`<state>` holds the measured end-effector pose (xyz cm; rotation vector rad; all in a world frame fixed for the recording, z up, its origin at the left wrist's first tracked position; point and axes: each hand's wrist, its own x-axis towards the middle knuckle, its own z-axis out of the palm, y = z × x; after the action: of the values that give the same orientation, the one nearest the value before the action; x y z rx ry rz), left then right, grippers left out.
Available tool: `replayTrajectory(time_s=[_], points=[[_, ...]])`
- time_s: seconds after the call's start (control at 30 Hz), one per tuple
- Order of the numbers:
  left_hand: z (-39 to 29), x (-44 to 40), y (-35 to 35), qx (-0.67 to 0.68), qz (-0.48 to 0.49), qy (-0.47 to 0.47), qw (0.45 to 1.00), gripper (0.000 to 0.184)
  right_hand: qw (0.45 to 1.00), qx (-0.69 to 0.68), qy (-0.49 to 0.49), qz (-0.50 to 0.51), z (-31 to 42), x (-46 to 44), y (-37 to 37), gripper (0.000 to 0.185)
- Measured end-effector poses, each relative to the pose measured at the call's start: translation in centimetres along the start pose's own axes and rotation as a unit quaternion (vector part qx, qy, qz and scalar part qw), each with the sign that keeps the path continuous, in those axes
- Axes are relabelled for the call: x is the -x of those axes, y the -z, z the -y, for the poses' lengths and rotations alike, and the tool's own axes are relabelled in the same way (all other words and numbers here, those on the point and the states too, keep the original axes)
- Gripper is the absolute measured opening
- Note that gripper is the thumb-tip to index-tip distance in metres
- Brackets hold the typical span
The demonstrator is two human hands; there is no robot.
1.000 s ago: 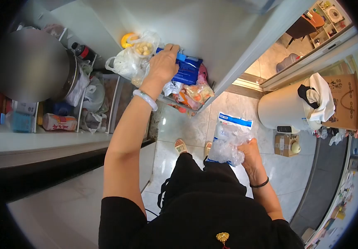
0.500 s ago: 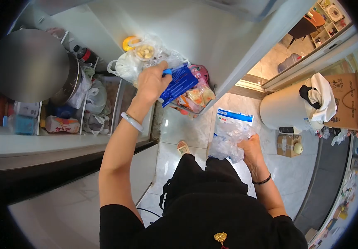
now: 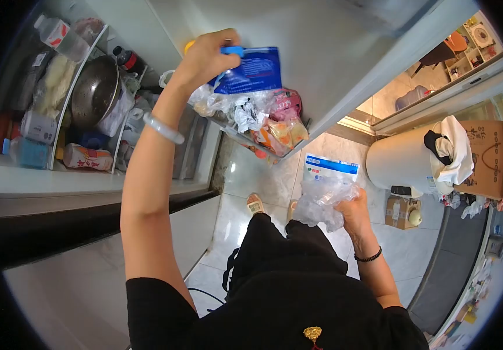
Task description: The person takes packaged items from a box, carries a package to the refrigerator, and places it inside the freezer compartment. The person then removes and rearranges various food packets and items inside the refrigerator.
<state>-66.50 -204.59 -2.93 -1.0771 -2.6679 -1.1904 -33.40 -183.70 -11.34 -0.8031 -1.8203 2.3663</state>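
Note:
Pinched in my left hand [image 3: 209,57] is a dark blue packet [image 3: 254,71] with a light blue clip [image 3: 232,51] at its corner. The packet is over the fridge door bin [image 3: 289,154], which holds crumpled clear plastic bags [image 3: 248,111], a pink package [image 3: 286,104] and orange-and-white food packs [image 3: 286,133]. My right hand [image 3: 353,211] is closed around a bunched clear plastic bag [image 3: 321,204], low in front of my legs. A white packet with a blue band [image 3: 330,168] sticks up from this bunch; how the fingers grip it is hidden.
On my left, open fridge shelves hold a dark pan [image 3: 95,93], a clear bottle [image 3: 62,36], a dark bottle [image 3: 128,60] and several bags. A white bin-like container [image 3: 400,157], a large cardboard box [image 3: 484,157] and a small carton [image 3: 402,211] stand at right.
My left hand has lifted the blue packet up and away from me, uncovering more of the bags in the bin. My right hand stays nearly still. The view has shifted slightly, showing more upper shelf.

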Motion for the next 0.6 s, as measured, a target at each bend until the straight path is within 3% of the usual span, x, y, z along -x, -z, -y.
replayTrajectory(time_s=[0.03,0.07,0.13,0.23,0.3,0.37,0.43,0.6], points=[[-0.6,-0.6,-0.2,-0.048,0.079,-0.005,0.996,0.024,1.000,0.000,-0.004,-0.003,0.0,0.0,0.1,0.026],[-0.1,-1.1,-1.3,-0.046,0.079,-0.002,0.996,0.024,1.000,0.001,-0.009,-0.005,0.0,0.1,0.2,0.026],[1.1,-1.5,-3.7,-0.287,-0.096,-0.184,0.935,0.033,1.000,0.009,-0.013,-0.009,-0.2,0.3,0.2,0.026],[0.5,0.2,-5.0,-0.269,-0.149,-0.117,0.944,0.040,1.000,0.005,-0.010,-0.015,0.1,0.5,0.0,0.027],[-0.6,2.5,-5.3,-0.261,-0.187,-0.118,0.939,0.036,1.000,-0.007,-0.012,-0.020,0.0,0.8,0.1,0.027],[-0.7,5.3,-6.0,-0.188,-0.170,-0.098,0.962,0.026,1.000,-0.003,-0.008,-0.017,-0.3,0.7,0.4,0.026],[-0.2,8.1,-7.4,-0.045,0.033,-0.090,0.994,0.022,1.000,0.000,-0.011,-0.016,-0.5,0.5,0.6,0.027],[0.7,11.2,-11.6,-0.153,0.078,-0.138,0.976,0.023,1.000,-0.005,-0.019,-0.001,-0.4,-0.2,-0.1,0.027]])
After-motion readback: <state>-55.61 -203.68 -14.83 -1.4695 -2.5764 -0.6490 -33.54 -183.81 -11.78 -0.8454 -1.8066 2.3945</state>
